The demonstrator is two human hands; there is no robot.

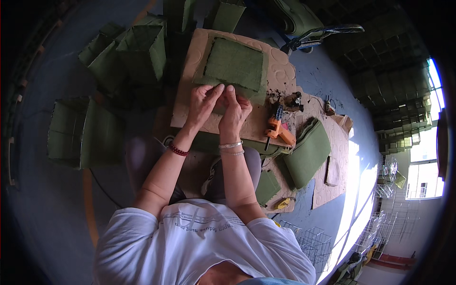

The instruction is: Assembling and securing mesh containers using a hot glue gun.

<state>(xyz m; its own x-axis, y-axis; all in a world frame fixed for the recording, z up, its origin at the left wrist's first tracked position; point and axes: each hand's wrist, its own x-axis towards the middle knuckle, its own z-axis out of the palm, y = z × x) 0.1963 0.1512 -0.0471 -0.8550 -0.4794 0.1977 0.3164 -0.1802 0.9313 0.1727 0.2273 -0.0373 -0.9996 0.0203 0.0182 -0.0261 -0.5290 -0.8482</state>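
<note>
A rectangular green fabric piece [235, 62] with dark edges lies on a cardboard-covered work table [190, 61] in front of me. Along its near edge, a strip of lighter green cloth sticks out. My left hand [203, 103] pinches this edge between thumb and fingers. Close beside it, my right hand [232, 110] pinches the same edge, the two thumb tips almost touching. What lies under the fingertips is hidden. An orange glue gun [280, 132] rests to the right of my right hand, near the table's right edge.
Several open green fabric boxes [142, 52] stand at the left, with another box [71, 133] nearer. A folded stack of green fabric [308, 154] leans at the right. Wire frames [313, 242] sit on the floor at the lower right. Stacked green boxes [380, 61] fill the far right.
</note>
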